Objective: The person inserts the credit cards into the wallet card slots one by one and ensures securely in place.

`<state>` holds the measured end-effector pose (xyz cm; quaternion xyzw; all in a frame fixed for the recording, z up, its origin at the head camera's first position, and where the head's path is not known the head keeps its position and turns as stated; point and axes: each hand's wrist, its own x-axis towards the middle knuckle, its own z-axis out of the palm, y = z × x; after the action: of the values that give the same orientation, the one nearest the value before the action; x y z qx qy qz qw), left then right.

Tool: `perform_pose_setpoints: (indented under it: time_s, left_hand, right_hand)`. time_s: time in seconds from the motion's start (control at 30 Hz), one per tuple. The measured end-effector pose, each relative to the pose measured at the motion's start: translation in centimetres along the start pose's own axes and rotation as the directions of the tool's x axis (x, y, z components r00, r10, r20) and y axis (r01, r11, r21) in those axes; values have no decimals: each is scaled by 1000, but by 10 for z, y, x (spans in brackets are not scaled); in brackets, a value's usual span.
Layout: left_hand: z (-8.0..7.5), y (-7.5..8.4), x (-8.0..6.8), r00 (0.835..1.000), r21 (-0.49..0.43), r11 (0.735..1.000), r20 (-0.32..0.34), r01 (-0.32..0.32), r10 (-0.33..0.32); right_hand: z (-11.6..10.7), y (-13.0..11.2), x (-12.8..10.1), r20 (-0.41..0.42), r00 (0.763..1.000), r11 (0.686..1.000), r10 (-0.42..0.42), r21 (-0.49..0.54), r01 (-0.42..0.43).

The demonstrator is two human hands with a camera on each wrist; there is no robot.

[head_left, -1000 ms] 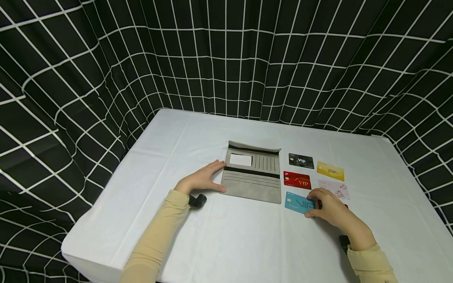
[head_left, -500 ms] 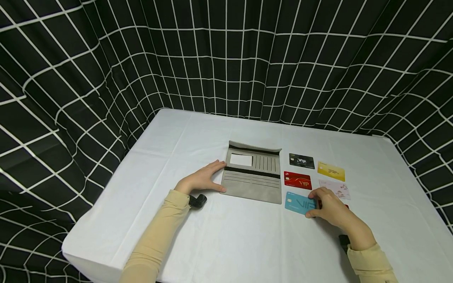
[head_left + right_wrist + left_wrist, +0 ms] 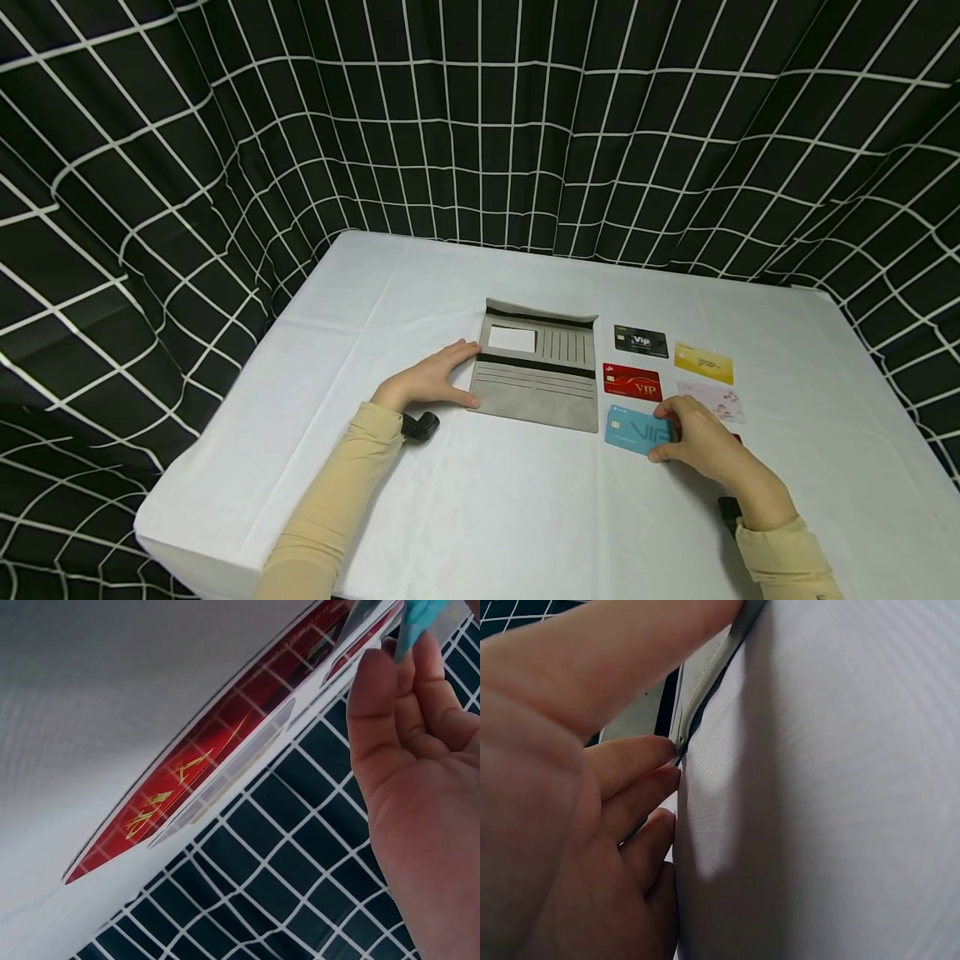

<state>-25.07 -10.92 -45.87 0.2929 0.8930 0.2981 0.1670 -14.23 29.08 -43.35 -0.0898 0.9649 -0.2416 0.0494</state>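
A grey wallet (image 3: 536,400) lies unfolded on the white tablecloth, with slots and a white window panel inside. My left hand (image 3: 427,379) rests at its left side, thumb and fingertips on the edge, fingers fairly straight. In the left wrist view those fingertips (image 3: 664,750) meet the wallet's rim. To the wallet's right, my right hand (image 3: 701,442) pinches the right end of a light blue VIP card (image 3: 633,431) between thumb and fingers. The right wrist view catches a corner of this blue card (image 3: 420,619) above the fingers. A dark red card (image 3: 187,769) lies below that hand, mostly hidden in the head view.
Beyond the blue card lie a red VIP card (image 3: 632,382), a black VIP card (image 3: 641,341), a yellow card (image 3: 703,363) and a pale pink flowered card (image 3: 716,402). Black curtains with a white grid (image 3: 517,125) surround the table (image 3: 420,292).
The blue card has tipped up slightly at its right end in my right fingers, and more of its lettering shows. My left hand and the wallet stay put.
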Motion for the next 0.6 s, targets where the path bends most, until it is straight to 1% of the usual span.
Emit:
perform_pose_setpoints:
  time_s: [0.27,0.33,0.5,0.6]
  left_hand:
    - [-1,-1,1,1000,-12,1000,-1,-2,2]
    - [0,-1,1,1000,-11,1000,-4,-1,1]
    - [0,0,0,1000,-17,1000,-4,-4,4]
    - [0,0,0,1000,-15,1000,-3,-7,7]
  right_hand:
    - [-1,2,-1,-18,1000,1000,-12,-2,12]
    - [-3,3,-1,-10,1000,1000,-6,16,6]
    - [-6,2,-2,14,1000,995,2,103,-4]
    - [-7,2,-3,13,1000,993,11,114,-12]
